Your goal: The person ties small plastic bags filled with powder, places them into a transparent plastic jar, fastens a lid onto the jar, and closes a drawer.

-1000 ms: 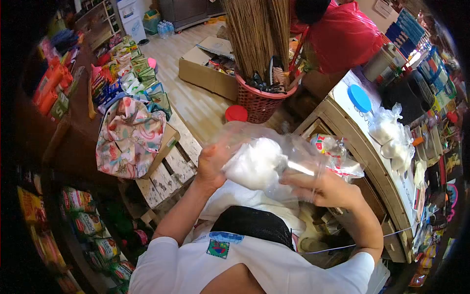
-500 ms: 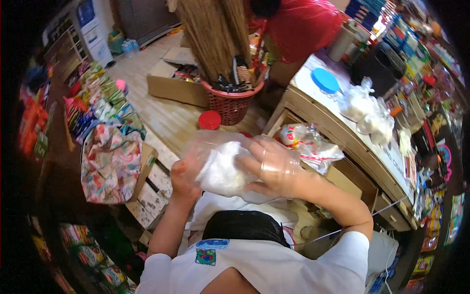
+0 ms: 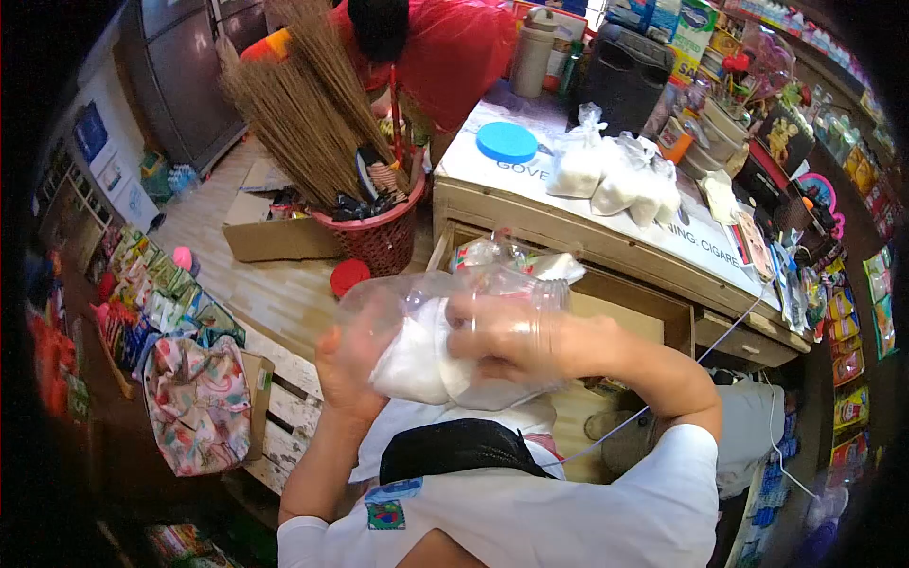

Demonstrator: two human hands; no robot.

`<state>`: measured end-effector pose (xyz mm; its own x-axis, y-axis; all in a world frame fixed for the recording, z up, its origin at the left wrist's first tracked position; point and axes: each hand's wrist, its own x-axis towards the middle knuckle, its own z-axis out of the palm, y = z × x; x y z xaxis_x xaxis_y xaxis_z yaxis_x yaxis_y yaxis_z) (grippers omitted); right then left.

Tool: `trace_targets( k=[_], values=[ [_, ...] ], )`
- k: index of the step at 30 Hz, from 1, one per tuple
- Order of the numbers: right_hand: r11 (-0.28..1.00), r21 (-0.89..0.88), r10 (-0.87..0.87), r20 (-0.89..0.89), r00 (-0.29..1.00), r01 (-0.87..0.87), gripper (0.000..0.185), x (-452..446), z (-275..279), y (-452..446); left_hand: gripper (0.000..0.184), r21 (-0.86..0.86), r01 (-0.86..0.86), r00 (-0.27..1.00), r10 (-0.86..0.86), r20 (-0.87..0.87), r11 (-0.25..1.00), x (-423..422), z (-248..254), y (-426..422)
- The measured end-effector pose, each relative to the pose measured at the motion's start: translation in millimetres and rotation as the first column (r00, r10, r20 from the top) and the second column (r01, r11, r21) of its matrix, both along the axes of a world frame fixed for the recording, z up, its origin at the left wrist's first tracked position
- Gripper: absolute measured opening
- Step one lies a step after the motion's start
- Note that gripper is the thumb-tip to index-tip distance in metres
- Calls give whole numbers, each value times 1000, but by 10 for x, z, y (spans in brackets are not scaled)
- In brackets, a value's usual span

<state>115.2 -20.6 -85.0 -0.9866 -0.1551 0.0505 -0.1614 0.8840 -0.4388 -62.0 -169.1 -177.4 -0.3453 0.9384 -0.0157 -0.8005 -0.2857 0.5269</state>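
Observation:
In front of my chest lies a clear plastic jar (image 3: 417, 286), turned on its side with its mouth to the right. My left hand (image 3: 347, 374) is closed around the jar's base end. Through the mouth reaches my right hand (image 3: 507, 336), its fingers inside, seen blurred through the plastic. They grip a white plastic bag (image 3: 410, 358) whose contents look like white powder or grains. A blue round lid (image 3: 507, 141) rests on the table, beside several filled white bags (image 3: 620, 175) with knotted tops.
Below the tabletop (image 3: 473, 185) an open drawer (image 3: 625, 308) holds plastic packaging. Brooms (image 3: 312, 104) stand in a red basket (image 3: 374, 237), near a red lid (image 3: 349, 277). A person in red (image 3: 454, 57) bends behind them. A floral bag (image 3: 199, 402) sits at left.
My view has swung to the right, so the table and brooms appear further left. The jar stays between my hands, and my right hand is still inside it with the white bag.

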Motion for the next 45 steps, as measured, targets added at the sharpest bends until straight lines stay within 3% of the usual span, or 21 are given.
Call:
trace_targets(
  k=[3, 9, 14, 18, 21, 24, 28, 34, 38, 43, 44, 45],
  values=[
    [999, 46, 12, 4, 1000, -13, 28, 169, 47, 34, 93, 62, 95, 995, -97, 28, 994, 86, -5, 145],
    [963, 235, -121, -67, 990, 133, 17, 391, 123, 107, 91, 106, 226, 970, -233, 61, 968, 196, 34, 374],
    [970, 190, -143, -41, 989, 148, 17, 406, 185, 240, 89, 115, 263, 958, -274, 89, 958, 129, 100, 529],
    [983, 115, -141, -44, 989, 145, 19, 248, 278, 271, 95, 117, 289, 957, -289, -21, 950, 6, 72, 617],
    [979, 183, -99, 33, 995, 91, 20, 54, 263, 352, 95, 94, 274, 961, -275, 0, 957, -141, 57, 676],
    [970, 218, -92, -69, 993, 105, 18, -60, 420, 380, 94, 112, 293, 953, -300, 51, 950, -311, 128, 714],
    [965, -21, -262, 37, 964, 263, 20, -142, 707, 382, 91, 159, 347, 917, -370, 148, 924, -505, 92, 801],
    [946, -125, -310, -84, 947, 299, 23, -163, 504, 346, 91, 146, 358, 898, -383, 216, 922, -568, -40, 857],
    [857, -314, -451, -74, 890, 408, 18, -89, 558, 248, 89, 149, 380, 884, -406, 232, 913, -526, -128, 807],
    [740, -455, -603, -122, 788, 496, 6, -103, 792, 146, 83, 167, 342, 863, -379, 335, 925, -443, -29, 800],
    [784, -367, -575, -127, 808, 500, 11, -67, 852, 168, 81, 171, 337, 860, -377, 345, 926, -437, -6, 799],
    [781, -391, -576, -149, 804, 487, 11, -58, 902, 171, 85, 177, 341, 868, -382, 317, 923, -432, 6, 801]
  ],
)
